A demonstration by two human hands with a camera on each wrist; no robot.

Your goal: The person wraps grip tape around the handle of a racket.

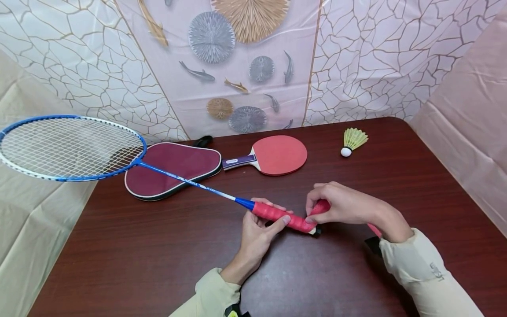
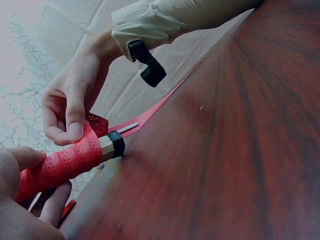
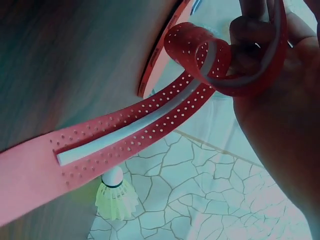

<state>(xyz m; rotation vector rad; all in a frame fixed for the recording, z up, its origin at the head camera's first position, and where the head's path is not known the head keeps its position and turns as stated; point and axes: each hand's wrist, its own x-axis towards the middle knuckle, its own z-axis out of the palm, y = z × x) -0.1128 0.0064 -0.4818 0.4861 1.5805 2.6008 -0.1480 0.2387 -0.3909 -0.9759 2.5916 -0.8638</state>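
Observation:
A blue and white badminton racket (image 1: 215,191) slants across the head view, its head raised at the left. My left hand (image 1: 253,240) grips its handle, thumb on the red wrap. Perforated red grip tape (image 2: 62,167) winds around the handle in overlapping turns, leaving bare wood (image 2: 106,148) and a black band (image 2: 117,144) at the butt. Close to that end, my right hand (image 1: 350,206) pinches the tape between thumb and fingers. In the right wrist view, the loose tape (image 3: 25,170) curls below this hand and trails off, with a pale raised strip along its middle.
On the dark wooden table (image 1: 178,264) lie a red table tennis bat (image 1: 280,155), a maroon bat case (image 1: 174,165) partly behind the racket, and a yellow shuttlecock (image 1: 354,140) at the back right. Patterned cloth (image 1: 376,57) hangs behind the table.

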